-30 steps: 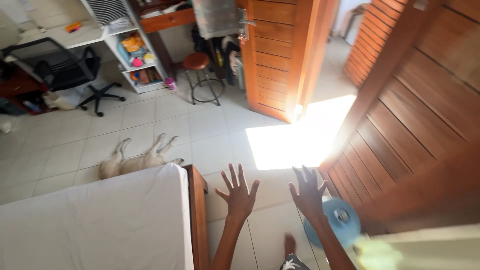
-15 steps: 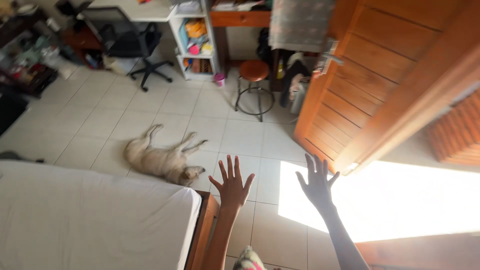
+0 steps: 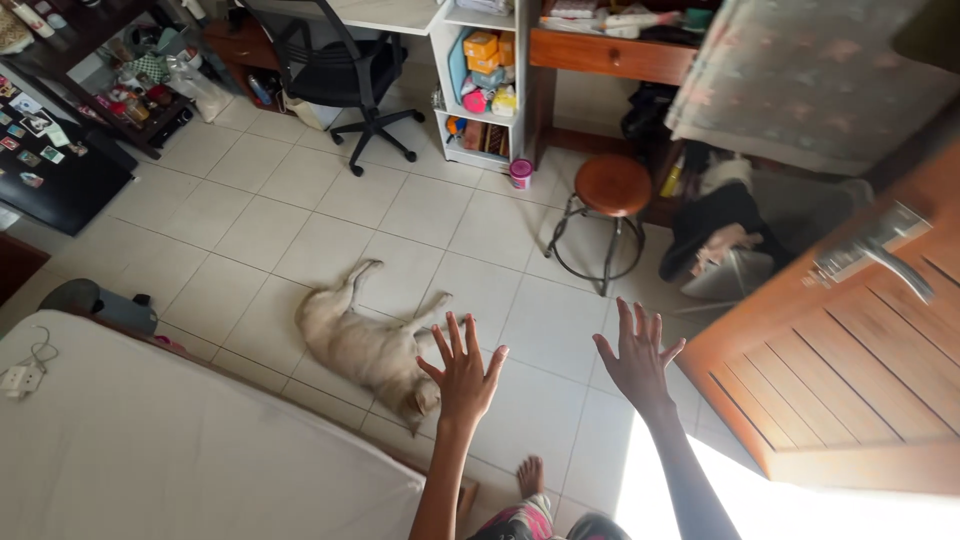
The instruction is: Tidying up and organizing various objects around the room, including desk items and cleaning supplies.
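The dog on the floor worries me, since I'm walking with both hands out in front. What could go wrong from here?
The dog lies stretched on the tiles just ahead of the bare foot, so a step could land on it or cause a trip. The open wooden door stands close to the right hand; its handle could catch an arm. The left hand holds nothing to steady with.

Could not make out the dog's (image 3: pixel 365 345) face, hidden behind the left hand (image 3: pixel 464 374). Saw the wooden door (image 3: pixel 850 400) cut off at the right edge, the bed (image 3: pixel 180 450) at the bottom. Shelf items (image 3: pixel 488 75) too small to tell.
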